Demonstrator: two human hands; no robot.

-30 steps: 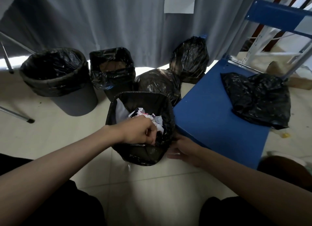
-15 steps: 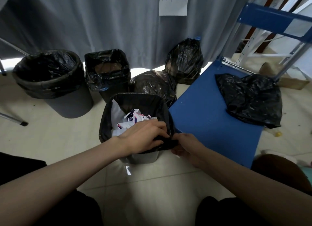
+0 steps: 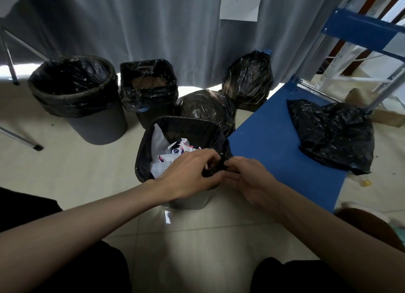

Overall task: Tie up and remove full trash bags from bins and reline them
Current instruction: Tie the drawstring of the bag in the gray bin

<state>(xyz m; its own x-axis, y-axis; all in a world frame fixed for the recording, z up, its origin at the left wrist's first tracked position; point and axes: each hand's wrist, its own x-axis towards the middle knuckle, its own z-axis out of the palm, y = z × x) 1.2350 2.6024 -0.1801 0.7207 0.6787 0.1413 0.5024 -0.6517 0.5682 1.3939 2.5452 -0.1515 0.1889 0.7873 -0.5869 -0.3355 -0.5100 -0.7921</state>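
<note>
A small grey bin [image 3: 188, 201] stands on the floor right in front of me, lined with a black trash bag [image 3: 186, 128] holding white crumpled paper waste [image 3: 173, 154]. My left hand [image 3: 190, 172] and my right hand [image 3: 247, 178] meet at the bag's near right rim. Both pinch a bunched fold of the black plastic between their fingers. The rest of the bag's mouth stays open around the bin's rim.
A round grey bin [image 3: 76, 97] and a square bin [image 3: 149, 89], both black-lined, stand behind at the left. Two tied black bags [image 3: 247, 80] [image 3: 206, 108] sit by the grey curtain. A blue board [image 3: 285, 152] at the right carries a loose black bag [image 3: 333, 135].
The bag's rim has come up off the bin's side. My left hand moved right, from the waste to the near right rim. My right hand rose to meet it on the plastic.
</note>
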